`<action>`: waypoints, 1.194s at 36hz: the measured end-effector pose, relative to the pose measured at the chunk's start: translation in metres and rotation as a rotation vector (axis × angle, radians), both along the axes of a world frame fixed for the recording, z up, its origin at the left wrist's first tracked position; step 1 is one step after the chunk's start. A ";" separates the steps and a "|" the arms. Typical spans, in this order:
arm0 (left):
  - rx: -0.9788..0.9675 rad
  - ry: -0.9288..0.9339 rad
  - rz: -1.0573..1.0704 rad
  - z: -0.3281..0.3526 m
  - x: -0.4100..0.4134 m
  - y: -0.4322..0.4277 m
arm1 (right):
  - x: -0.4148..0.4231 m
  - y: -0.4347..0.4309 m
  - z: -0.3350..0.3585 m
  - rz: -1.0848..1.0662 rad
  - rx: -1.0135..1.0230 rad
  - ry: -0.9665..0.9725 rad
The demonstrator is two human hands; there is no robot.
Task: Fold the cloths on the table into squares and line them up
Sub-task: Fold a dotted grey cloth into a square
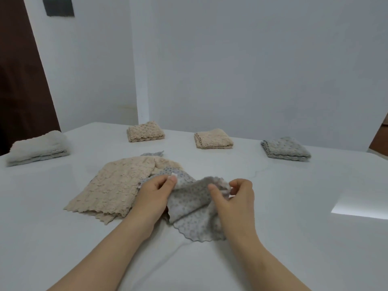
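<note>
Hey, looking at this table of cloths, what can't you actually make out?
Head view:
The grey dotted cloth: partly covered by the left hand and right hand pinching it.
The grey scrap: mostly hidden by the beige cloth; separate cloth or not, cannot tell.
The pale folded stack, far left: blurred, layer count unclear.
The dark wall panel: cut off by the top edge.

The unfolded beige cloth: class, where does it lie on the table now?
In the head view, the unfolded beige cloth lies left of centre on the table, just left of the left hand and the grey dotted cloth it holds.
</note>
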State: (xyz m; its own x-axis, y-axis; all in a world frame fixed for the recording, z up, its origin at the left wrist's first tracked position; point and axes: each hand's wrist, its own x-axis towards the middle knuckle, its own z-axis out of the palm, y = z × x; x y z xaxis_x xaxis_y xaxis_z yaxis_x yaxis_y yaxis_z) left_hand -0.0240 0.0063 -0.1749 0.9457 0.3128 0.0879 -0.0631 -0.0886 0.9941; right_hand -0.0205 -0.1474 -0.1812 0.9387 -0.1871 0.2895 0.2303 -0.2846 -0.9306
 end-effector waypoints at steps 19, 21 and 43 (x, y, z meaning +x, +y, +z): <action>0.908 -0.458 0.119 0.007 -0.014 0.012 | -0.001 -0.019 0.004 0.027 -0.173 -0.089; 0.951 -0.458 0.057 0.003 -0.012 0.011 | 0.004 -0.025 0.006 0.009 -0.025 -0.012; 1.296 0.026 -0.183 -0.002 -0.008 0.017 | -0.001 -0.017 0.005 -0.305 -0.887 -0.494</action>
State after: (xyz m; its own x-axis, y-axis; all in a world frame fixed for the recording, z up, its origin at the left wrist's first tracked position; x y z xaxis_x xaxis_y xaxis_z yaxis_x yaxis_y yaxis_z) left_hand -0.0316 0.0233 -0.1765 0.9712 -0.1171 0.2073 -0.1582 -0.9681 0.1943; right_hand -0.0213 -0.1649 -0.1765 0.6280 0.0704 0.7750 0.3308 -0.9256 -0.1839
